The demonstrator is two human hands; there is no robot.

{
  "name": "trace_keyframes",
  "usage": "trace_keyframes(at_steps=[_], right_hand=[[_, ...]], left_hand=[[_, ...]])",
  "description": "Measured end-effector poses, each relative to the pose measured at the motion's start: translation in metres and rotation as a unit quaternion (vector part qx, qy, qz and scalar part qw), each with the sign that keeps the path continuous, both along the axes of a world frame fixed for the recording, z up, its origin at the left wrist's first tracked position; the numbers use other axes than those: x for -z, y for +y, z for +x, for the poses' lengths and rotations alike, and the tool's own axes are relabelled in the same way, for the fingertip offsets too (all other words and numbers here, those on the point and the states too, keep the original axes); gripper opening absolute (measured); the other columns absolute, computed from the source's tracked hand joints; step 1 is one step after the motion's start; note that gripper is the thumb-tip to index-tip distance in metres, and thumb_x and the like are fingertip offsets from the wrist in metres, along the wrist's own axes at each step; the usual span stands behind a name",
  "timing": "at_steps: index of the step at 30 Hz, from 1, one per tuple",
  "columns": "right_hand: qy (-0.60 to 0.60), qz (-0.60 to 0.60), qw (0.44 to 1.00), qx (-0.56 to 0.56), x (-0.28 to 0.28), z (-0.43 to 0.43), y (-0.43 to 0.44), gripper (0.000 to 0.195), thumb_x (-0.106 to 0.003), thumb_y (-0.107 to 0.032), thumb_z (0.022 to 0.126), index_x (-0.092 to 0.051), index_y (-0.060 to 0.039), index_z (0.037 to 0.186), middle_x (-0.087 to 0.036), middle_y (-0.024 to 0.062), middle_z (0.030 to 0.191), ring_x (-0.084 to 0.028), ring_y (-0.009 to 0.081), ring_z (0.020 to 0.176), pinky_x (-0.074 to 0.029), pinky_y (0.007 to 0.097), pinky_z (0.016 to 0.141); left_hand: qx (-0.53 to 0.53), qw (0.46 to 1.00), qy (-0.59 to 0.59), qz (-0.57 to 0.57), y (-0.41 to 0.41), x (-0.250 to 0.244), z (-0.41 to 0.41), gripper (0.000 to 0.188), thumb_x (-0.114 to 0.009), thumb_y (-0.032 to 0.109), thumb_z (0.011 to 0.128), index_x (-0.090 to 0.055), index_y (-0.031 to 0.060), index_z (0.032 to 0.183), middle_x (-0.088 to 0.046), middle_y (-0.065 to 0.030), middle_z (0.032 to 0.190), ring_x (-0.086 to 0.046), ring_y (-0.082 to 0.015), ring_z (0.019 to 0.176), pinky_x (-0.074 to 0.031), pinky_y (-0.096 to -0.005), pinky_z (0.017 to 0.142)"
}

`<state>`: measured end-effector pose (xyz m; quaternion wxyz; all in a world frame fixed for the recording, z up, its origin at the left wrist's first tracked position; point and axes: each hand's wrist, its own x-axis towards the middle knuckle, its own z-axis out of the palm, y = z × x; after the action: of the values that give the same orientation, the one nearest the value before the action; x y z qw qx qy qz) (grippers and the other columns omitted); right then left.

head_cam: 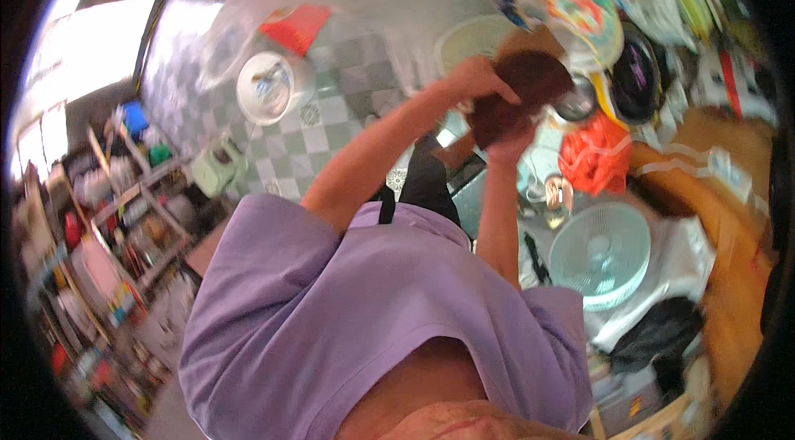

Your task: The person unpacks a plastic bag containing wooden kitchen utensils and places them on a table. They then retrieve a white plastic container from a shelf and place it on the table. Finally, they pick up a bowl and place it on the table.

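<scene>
A dark brown item [525, 89], soft-looking and too blurred to name, is held in front of me between both hands. My left hand [481, 81] grips its near left side, with the thumb laid across it. My right hand [512, 141] holds its lower edge. Lighter brown parts stick out beyond it at the top and lower left. Just right of the item are a round dark metal-looking object [576, 98] and a red plastic bag [596, 154]. A round, colourful printed panel [571, 8] is above them, beside a black oval object [635, 77].
An electric fan [599, 254] with a pale guard stands at my right. On the checkered tile floor [310, 136] are a white bucket [266, 87] with things inside and a pale green stool [217, 167]. Crowded shelving [143, 210] lines the left. A pale round basket [469, 39] lies ahead.
</scene>
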<state>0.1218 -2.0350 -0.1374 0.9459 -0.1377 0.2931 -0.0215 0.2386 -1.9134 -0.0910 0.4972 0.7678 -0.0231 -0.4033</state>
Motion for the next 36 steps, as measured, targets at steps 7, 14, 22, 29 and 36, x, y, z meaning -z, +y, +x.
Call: trace_keyframes(at_steps=[7, 14, 22, 29, 36], right_hand=[[-0.025, -0.244, 0.963, -0.110, -0.125, -0.064, 0.035, 0.077, -0.052, -0.055, 0.091, -0.028, -0.0078, 0.146, -0.041, 0.0137, 0.143, -0.043, 0.0327, 0.130, -0.036, 0.0468, 0.110], [-0.101, -0.416, 0.882, -0.198, -0.177, -0.088, 0.157, 0.075, -0.060, -0.036, 0.087, -0.025, -0.0082, 0.147, -0.038, 0.0136, 0.142, -0.044, 0.0314, 0.128, -0.042, 0.0453, 0.105], [-0.104, -0.314, 0.847, -0.416, -0.130, -0.090, 0.366, 0.058, -0.056, -0.019, 0.094, -0.033, -0.0077, 0.145, -0.048, 0.0100, 0.137, -0.051, 0.0239, 0.121, -0.042, 0.0390, 0.104], [-0.043, -0.190, 0.753, -0.629, 0.009, -0.059, 0.512, 0.044, -0.054, -0.023, 0.097, -0.043, -0.0069, 0.136, -0.058, 0.0083, 0.124, -0.060, 0.0205, 0.106, -0.050, 0.0366, 0.092], [-0.055, -0.232, 0.604, -0.760, 0.171, -0.002, 0.636, 0.047, -0.053, -0.032, 0.098, -0.045, -0.0050, 0.135, -0.059, 0.0076, 0.120, -0.060, 0.0166, 0.104, -0.049, 0.0327, 0.091]], left_hand=[[-0.115, 0.978, -0.005, -0.175, 0.066, -0.093, -0.106, 0.055, -0.081, 0.031, 0.063, -0.068, 0.0010, 0.107, -0.071, -0.0129, 0.092, -0.066, -0.0210, 0.087, -0.050, -0.0330, 0.080], [-0.283, 0.879, 0.035, -0.382, 0.201, -0.136, -0.187, 0.059, -0.077, 0.008, 0.072, -0.056, 0.0000, 0.126, -0.065, -0.0087, 0.114, -0.059, -0.0176, 0.106, -0.045, -0.0316, 0.095], [-0.526, 0.763, 0.026, -0.375, 0.376, -0.068, -0.267, 0.057, -0.075, 0.007, 0.077, -0.053, -0.0002, 0.129, -0.062, -0.0090, 0.121, -0.060, -0.0177, 0.107, -0.046, -0.0342, 0.097], [-0.709, 0.605, 0.162, -0.324, 0.494, 0.038, -0.284, 0.048, -0.074, 0.012, 0.078, -0.057, -0.0014, 0.121, -0.065, -0.0116, 0.112, -0.066, -0.0222, 0.097, -0.054, -0.0370, 0.085], [-0.815, 0.482, 0.154, -0.283, 0.599, 0.164, -0.235, 0.034, -0.073, 0.011, 0.079, -0.063, -0.0044, 0.108, -0.068, -0.0136, 0.099, -0.068, -0.0256, 0.085, -0.056, -0.0394, 0.077]])
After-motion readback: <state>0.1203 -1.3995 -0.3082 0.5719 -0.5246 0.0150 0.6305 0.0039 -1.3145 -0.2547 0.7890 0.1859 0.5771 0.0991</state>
